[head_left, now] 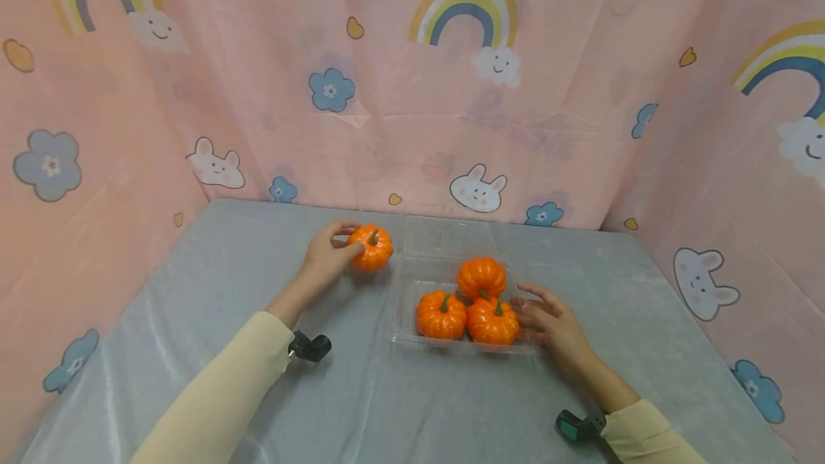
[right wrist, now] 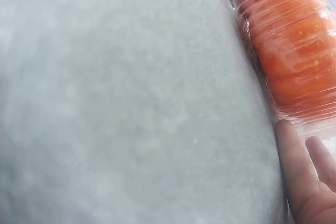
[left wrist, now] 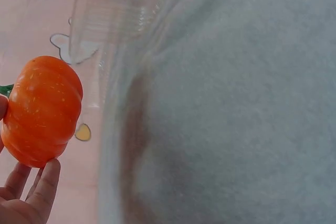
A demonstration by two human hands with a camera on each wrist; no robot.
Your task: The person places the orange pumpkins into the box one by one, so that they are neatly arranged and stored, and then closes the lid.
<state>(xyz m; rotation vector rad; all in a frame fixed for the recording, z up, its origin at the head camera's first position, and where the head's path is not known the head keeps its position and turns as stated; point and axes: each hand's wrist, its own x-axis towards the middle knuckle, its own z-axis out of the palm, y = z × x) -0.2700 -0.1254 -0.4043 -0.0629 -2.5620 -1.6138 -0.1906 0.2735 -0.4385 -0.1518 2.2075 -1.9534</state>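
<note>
My left hand (head_left: 327, 255) pinches an orange pumpkin (head_left: 370, 248) with a green stem, left of a clear plastic container (head_left: 407, 306). The left wrist view shows this pumpkin (left wrist: 44, 111) between the thumb and fingers, above the cloth. Inside the container sit three more pumpkins: one at the front left (head_left: 441, 315), one at the front right (head_left: 493, 321), one behind (head_left: 481, 278). At the container's right side, my right hand (head_left: 556, 324) has its fingers extended against the wall; in the right wrist view the fingertips (right wrist: 284, 125) lie beside the ribbed plastic.
The container's clear lid (head_left: 447, 236) lies open behind it, toward the back curtain. Grey cloth (head_left: 361, 407) covers the table. Pink patterned curtains (head_left: 387, 149) stand at the back and both sides. A dark wrist device (head_left: 311, 346) shows at the left cuff, another (head_left: 580, 426) at the right.
</note>
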